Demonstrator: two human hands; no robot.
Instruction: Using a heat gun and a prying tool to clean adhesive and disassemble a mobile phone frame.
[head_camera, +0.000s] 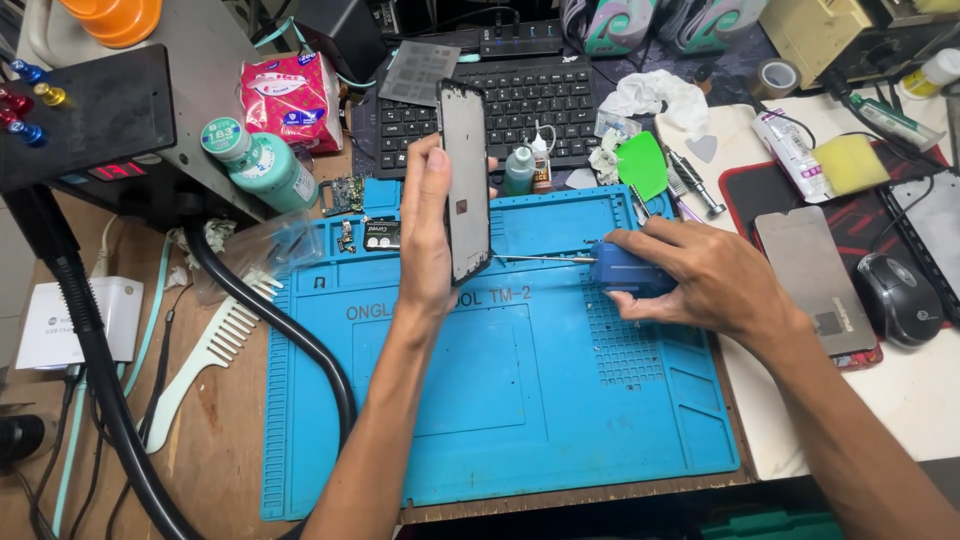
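My left hand (428, 228) holds a black phone frame (465, 180) upright on its long edge above the blue work mat (480, 400). Its grey inner side faces right. A blue-handled screwdriver (625, 268) lies almost level in my right hand (690, 275). Its thin metal shaft (540, 259) points left, with the tip at the lower right edge of the phone frame. Both forearms reach in from the bottom of the view.
A black keyboard (520, 100) sits behind the mat, with small bottles (520, 170) and a green plastic pick (643, 165) before it. A teal bottle (262, 165), a white comb (205, 355) and a thick black hose (290, 340) lie left. A phone back panel (812, 275) and a mouse (898, 298) rest right.
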